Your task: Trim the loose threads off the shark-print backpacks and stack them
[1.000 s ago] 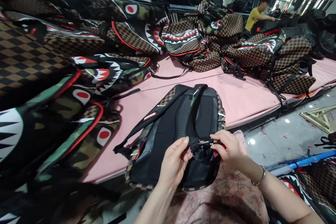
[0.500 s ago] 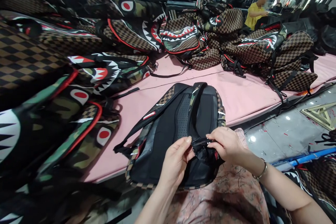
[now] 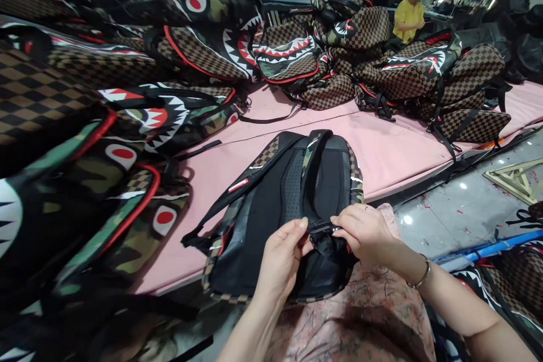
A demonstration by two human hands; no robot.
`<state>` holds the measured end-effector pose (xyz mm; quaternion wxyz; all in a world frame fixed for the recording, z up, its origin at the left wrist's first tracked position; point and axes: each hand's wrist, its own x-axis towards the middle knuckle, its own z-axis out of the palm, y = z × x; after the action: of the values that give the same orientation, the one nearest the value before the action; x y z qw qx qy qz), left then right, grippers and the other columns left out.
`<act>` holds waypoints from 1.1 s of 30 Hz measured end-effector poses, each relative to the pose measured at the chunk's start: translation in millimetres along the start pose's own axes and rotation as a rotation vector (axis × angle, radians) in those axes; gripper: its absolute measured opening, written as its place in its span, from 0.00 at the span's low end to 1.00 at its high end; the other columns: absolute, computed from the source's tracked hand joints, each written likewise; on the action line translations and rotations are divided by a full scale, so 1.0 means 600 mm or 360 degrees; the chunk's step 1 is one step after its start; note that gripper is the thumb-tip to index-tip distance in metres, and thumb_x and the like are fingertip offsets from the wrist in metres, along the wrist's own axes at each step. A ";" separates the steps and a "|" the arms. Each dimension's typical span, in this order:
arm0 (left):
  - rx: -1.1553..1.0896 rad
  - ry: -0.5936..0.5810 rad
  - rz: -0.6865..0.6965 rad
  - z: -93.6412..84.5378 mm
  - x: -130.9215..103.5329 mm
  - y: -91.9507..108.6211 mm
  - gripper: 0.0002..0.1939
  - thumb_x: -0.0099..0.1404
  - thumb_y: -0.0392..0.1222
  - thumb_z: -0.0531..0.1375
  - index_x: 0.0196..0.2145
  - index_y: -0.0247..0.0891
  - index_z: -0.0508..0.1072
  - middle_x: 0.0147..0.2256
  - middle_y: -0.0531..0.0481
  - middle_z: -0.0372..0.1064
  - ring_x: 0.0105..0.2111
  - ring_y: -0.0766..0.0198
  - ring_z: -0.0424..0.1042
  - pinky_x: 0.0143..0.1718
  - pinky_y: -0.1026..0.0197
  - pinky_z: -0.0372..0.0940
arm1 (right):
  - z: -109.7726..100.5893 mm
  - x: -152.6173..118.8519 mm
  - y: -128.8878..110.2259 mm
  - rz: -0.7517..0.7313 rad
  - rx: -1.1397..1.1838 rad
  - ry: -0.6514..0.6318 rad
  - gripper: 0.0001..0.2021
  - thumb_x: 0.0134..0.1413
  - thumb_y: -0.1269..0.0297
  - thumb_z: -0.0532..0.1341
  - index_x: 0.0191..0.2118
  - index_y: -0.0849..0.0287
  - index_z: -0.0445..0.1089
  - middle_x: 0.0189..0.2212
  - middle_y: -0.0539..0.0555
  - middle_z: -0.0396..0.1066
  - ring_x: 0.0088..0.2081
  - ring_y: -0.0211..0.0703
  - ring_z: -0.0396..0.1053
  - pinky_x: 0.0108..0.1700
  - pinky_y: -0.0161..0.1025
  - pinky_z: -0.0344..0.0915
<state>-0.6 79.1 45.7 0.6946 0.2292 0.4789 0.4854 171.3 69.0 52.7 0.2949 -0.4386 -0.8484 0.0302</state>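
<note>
A backpack (image 3: 267,243) with a black padded back and brown checkered edging lies back side up at the table's near edge, against my lap. Near its lower right, my left hand (image 3: 285,257) pinches the black shoulder strap (image 3: 314,186) at its lower end. My right hand (image 3: 360,232) is closed on the same strap end from the other side, by a dark buckle or webbing piece (image 3: 321,228) whose details I cannot make out. The other shoulder strap (image 3: 244,186) runs loose down the bag's left side.
Pink cloth (image 3: 407,150) covers the table. Shark-mouth backpacks (image 3: 288,51) are heaped along its far side, with more bags (image 3: 127,209) stacked close on the left. A blue bar (image 3: 496,249) and another checkered bag (image 3: 521,277) are at lower right. A person in yellow (image 3: 409,14) sits farther back.
Both hands stay on the strap end with almost the same grip. The whole view has shifted slightly, and the person in yellow has drawn their hands closer in.
</note>
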 end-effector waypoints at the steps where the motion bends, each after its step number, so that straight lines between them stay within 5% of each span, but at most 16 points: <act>1: 0.0006 0.0005 0.0000 -0.001 0.000 -0.001 0.14 0.42 0.44 0.70 0.21 0.32 0.71 0.18 0.57 0.65 0.20 0.73 0.63 0.23 0.71 0.64 | 0.001 0.000 -0.001 -0.0007 -0.0035 -0.0016 0.10 0.60 0.65 0.51 0.36 0.61 0.69 0.30 0.54 0.71 0.32 0.42 0.64 0.35 0.38 0.58; 6: 0.0004 0.0031 -0.0035 -0.004 0.001 -0.003 0.15 0.40 0.44 0.70 0.21 0.32 0.72 0.19 0.56 0.67 0.20 0.73 0.64 0.24 0.70 0.65 | 0.024 -0.006 -0.002 0.0011 0.0029 0.0062 0.08 0.59 0.67 0.53 0.35 0.59 0.69 0.28 0.53 0.71 0.30 0.41 0.63 0.34 0.38 0.57; 10: -0.0014 0.0061 0.0002 -0.011 0.006 0.001 0.15 0.41 0.44 0.70 0.22 0.32 0.72 0.20 0.55 0.69 0.21 0.71 0.67 0.25 0.68 0.65 | 0.039 -0.024 -0.003 0.0467 0.0564 0.0212 0.06 0.58 0.66 0.53 0.35 0.59 0.66 0.29 0.51 0.70 0.31 0.38 0.66 0.35 0.34 0.60; 13: 0.0014 0.0070 0.0016 -0.018 0.013 0.006 0.14 0.42 0.44 0.69 0.22 0.33 0.71 0.21 0.54 0.70 0.23 0.67 0.70 0.25 0.67 0.66 | 0.040 -0.051 -0.004 0.0725 0.0802 0.0018 0.09 0.52 0.62 0.59 0.38 0.58 0.63 0.28 0.47 0.68 0.28 0.36 0.65 0.30 0.32 0.59; 16: 0.0073 0.0102 0.0060 -0.023 0.017 0.005 0.14 0.43 0.45 0.68 0.22 0.33 0.70 0.23 0.53 0.71 0.24 0.66 0.71 0.27 0.66 0.66 | 0.042 -0.080 -0.007 0.0760 0.0627 -0.0152 0.14 0.43 0.58 0.66 0.34 0.58 0.65 0.25 0.47 0.67 0.27 0.37 0.64 0.29 0.32 0.55; 19: 0.0284 0.0099 0.0168 -0.030 0.012 -0.007 0.13 0.48 0.46 0.66 0.24 0.33 0.71 0.29 0.48 0.73 0.27 0.64 0.72 0.32 0.61 0.68 | 0.046 -0.093 -0.009 0.0790 0.0590 -0.0149 0.07 0.50 0.61 0.62 0.28 0.58 0.65 0.24 0.48 0.67 0.27 0.36 0.63 0.29 0.32 0.52; 21: 0.0516 0.0150 0.0506 -0.038 0.000 -0.023 0.11 0.55 0.45 0.61 0.32 0.34 0.72 0.36 0.44 0.73 0.33 0.60 0.73 0.38 0.56 0.68 | 0.046 -0.087 -0.009 0.0811 0.0757 -0.0091 0.09 0.50 0.62 0.61 0.25 0.59 0.64 0.22 0.47 0.65 0.26 0.35 0.61 0.28 0.32 0.52; 23: 0.0902 0.0213 0.1166 -0.050 -0.016 -0.044 0.13 0.58 0.40 0.59 0.43 0.38 0.70 0.43 0.43 0.70 0.41 0.58 0.71 0.44 0.53 0.65 | 0.045 -0.074 -0.009 0.0965 0.1015 -0.0011 0.12 0.47 0.61 0.62 0.21 0.59 0.60 0.19 0.46 0.60 0.24 0.34 0.57 0.26 0.31 0.50; 25: 0.1457 0.0116 0.1933 -0.061 -0.029 -0.066 0.20 0.56 0.33 0.60 0.47 0.46 0.69 0.47 0.46 0.67 0.47 0.58 0.66 0.52 0.51 0.58 | 0.045 -0.057 -0.010 0.1190 0.1369 0.0038 0.16 0.43 0.59 0.63 0.19 0.59 0.56 0.17 0.44 0.54 0.21 0.32 0.52 0.24 0.30 0.48; 27: 0.1956 -0.0093 0.2442 -0.064 -0.033 -0.086 0.21 0.56 0.30 0.60 0.45 0.51 0.72 0.46 0.49 0.68 0.51 0.59 0.61 0.58 0.48 0.47 | 0.050 -0.043 -0.012 0.1343 0.1745 0.0029 0.18 0.39 0.56 0.64 0.19 0.59 0.54 0.16 0.42 0.51 0.20 0.30 0.48 0.22 0.30 0.45; 30: 0.2201 -0.0276 0.2631 -0.048 -0.016 -0.100 0.15 0.62 0.34 0.55 0.43 0.52 0.73 0.45 0.48 0.69 0.54 0.60 0.56 0.60 0.46 0.36 | 0.062 -0.031 -0.013 0.1440 0.2171 0.0019 0.18 0.36 0.54 0.65 0.20 0.59 0.55 0.16 0.42 0.51 0.20 0.29 0.48 0.21 0.29 0.46; 33: 0.2130 -0.0420 0.2666 -0.017 0.010 -0.094 0.13 0.63 0.38 0.55 0.42 0.52 0.74 0.44 0.49 0.72 0.54 0.61 0.58 0.59 0.46 0.36 | 0.070 -0.029 -0.007 0.1494 0.2313 0.0030 0.16 0.34 0.57 0.65 0.21 0.60 0.58 0.16 0.43 0.53 0.20 0.30 0.51 0.21 0.29 0.48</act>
<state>16.4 58.9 -5.7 -0.0782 0.8674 0.2594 0.4174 154.0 62.2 11.3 0.4662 -0.4466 -0.3473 0.6801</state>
